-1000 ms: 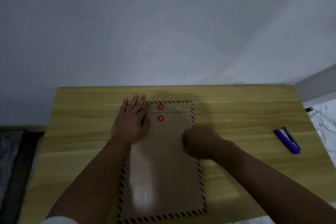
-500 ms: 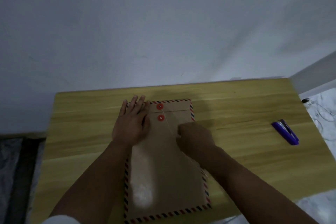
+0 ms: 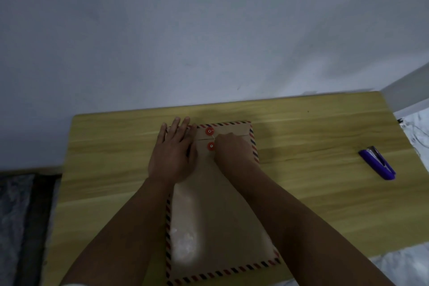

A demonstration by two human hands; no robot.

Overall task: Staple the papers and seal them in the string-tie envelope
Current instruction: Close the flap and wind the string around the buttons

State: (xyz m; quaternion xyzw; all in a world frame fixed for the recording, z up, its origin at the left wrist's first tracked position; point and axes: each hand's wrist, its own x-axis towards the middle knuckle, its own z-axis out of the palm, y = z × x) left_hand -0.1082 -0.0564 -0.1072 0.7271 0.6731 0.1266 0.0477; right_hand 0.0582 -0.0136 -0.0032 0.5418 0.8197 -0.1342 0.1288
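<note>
The job looks to be in its last stage: the one brown string-tie envelope (image 3: 218, 204) lies flat on the wooden worktop (image 3: 313, 193), its flap folded down at the far end, and no loose papers show anywhere, so they are presumably stapled and already inside (that is a judgement, since the contents are hidden). What seems left is winding the thin string (image 3: 213, 138) around the two red buttons, the far one (image 3: 209, 131) on the flap and the near one (image 3: 211, 146) on the body; a short run of string shows between them. The left hand (image 3: 173, 153) lies spread and flat, fingers wide, pressing the envelope's far left corner. The right hand (image 3: 233, 150) is bunched narrow just right of the buttons, apparently pinching the string, though the grip itself is hidden. One purple stapler (image 3: 378, 162) rests well apart at the right. Count: one envelope, two buttons, one stapler, two hands.
</note>
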